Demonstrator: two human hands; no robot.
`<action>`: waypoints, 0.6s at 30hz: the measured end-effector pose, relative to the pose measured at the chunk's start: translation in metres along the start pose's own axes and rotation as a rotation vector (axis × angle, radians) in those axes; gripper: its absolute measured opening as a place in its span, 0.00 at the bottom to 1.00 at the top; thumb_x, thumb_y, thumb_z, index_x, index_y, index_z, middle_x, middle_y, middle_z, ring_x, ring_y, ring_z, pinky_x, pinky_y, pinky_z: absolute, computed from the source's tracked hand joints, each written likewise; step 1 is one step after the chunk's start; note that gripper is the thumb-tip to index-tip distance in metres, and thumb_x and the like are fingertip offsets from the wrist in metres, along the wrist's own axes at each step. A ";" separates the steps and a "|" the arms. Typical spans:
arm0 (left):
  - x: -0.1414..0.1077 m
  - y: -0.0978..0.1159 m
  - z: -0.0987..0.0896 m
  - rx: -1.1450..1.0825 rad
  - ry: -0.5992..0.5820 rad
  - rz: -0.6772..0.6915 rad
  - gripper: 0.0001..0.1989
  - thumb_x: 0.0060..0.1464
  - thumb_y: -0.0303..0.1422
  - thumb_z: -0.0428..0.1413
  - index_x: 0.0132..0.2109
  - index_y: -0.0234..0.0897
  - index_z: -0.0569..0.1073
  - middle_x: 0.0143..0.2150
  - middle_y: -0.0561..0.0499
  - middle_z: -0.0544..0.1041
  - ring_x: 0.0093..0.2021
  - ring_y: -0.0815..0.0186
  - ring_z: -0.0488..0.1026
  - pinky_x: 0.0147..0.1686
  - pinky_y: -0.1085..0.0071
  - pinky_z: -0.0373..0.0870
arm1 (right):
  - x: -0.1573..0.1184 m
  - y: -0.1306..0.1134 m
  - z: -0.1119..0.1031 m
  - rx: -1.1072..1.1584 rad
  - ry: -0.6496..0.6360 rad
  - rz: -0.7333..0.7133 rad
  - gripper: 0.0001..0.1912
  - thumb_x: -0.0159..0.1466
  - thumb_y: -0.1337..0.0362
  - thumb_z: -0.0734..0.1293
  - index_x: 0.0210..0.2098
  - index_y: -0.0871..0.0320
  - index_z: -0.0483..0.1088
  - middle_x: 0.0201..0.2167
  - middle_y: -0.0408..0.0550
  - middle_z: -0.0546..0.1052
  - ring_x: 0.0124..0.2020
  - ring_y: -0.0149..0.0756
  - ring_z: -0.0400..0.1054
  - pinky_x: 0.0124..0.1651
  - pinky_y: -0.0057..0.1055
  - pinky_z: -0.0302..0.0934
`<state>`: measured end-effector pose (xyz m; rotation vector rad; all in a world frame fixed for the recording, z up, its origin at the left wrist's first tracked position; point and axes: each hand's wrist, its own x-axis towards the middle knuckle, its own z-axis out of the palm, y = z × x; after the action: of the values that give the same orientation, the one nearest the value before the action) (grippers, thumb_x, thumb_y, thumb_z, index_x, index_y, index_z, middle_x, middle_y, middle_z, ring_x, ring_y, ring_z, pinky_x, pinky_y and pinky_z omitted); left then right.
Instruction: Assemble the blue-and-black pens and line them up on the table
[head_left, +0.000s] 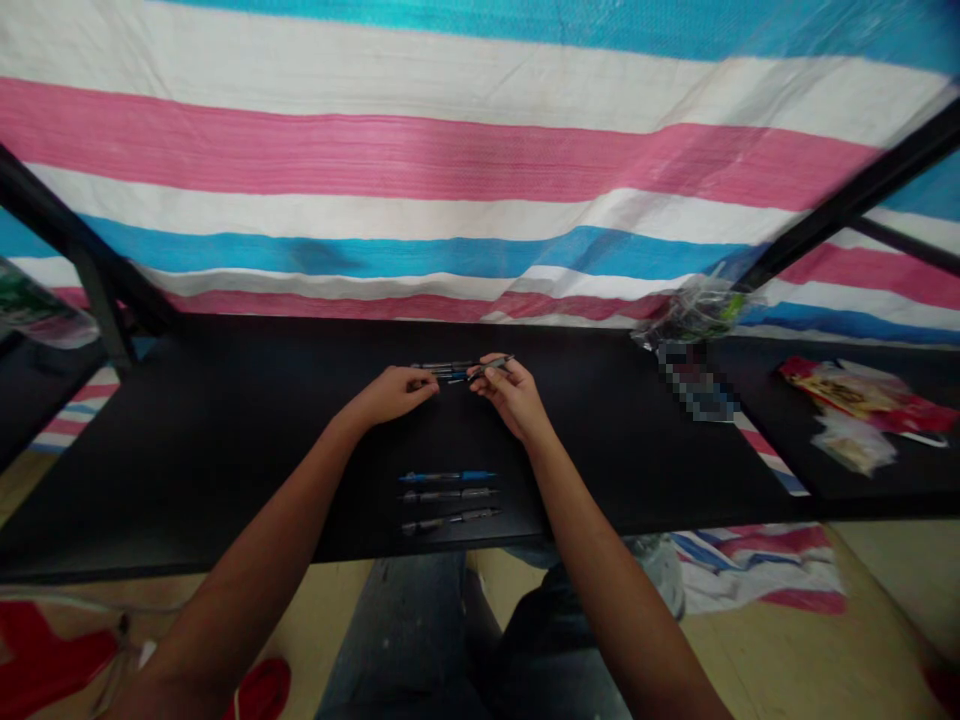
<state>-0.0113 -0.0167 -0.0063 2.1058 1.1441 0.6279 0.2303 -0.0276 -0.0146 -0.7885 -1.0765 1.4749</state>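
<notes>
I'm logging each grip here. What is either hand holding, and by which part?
The right hand pinches a pen near its middle. The left hand touches the pens lying on the table; its hold is unclear.

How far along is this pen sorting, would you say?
Partway, it seems. Three pens already lie side by side in a neat row near the table's front edge: a blue one and two darker ones. In hand: the right hand pinches one pen while the left hand rests at a small cluster of pens farther back. That cluster is probably what is left; its count is unclear.
</notes>
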 end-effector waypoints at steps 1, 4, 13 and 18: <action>0.000 0.000 0.000 0.003 0.001 0.005 0.16 0.61 0.41 0.52 0.41 0.34 0.80 0.31 0.51 0.78 0.29 0.67 0.69 0.31 0.73 0.61 | 0.000 0.000 0.000 -0.008 0.003 0.000 0.14 0.59 0.58 0.75 0.43 0.54 0.73 0.39 0.46 0.82 0.31 0.30 0.75 0.34 0.26 0.67; 0.000 0.000 0.000 0.003 0.018 0.012 0.15 0.61 0.40 0.53 0.41 0.34 0.80 0.31 0.51 0.78 0.29 0.67 0.70 0.32 0.73 0.62 | 0.000 0.000 0.000 -0.029 -0.001 -0.002 0.14 0.59 0.58 0.74 0.42 0.54 0.72 0.39 0.46 0.82 0.31 0.30 0.75 0.33 0.26 0.66; -0.001 -0.001 0.001 -0.096 0.009 -0.003 0.15 0.58 0.41 0.57 0.42 0.35 0.81 0.31 0.51 0.78 0.29 0.67 0.70 0.31 0.73 0.63 | -0.001 -0.001 0.002 -0.019 -0.030 0.018 0.16 0.59 0.56 0.74 0.43 0.54 0.70 0.38 0.47 0.82 0.30 0.31 0.75 0.32 0.27 0.66; 0.000 -0.003 0.002 -0.114 0.007 -0.005 0.15 0.56 0.41 0.59 0.42 0.34 0.81 0.28 0.52 0.76 0.28 0.68 0.70 0.29 0.74 0.62 | -0.001 -0.001 0.002 -0.001 -0.041 0.022 0.14 0.60 0.58 0.74 0.42 0.55 0.71 0.37 0.47 0.82 0.29 0.30 0.75 0.31 0.26 0.65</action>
<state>-0.0117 -0.0167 -0.0096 2.0057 1.0905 0.6824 0.2295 -0.0290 -0.0133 -0.7753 -1.1027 1.5149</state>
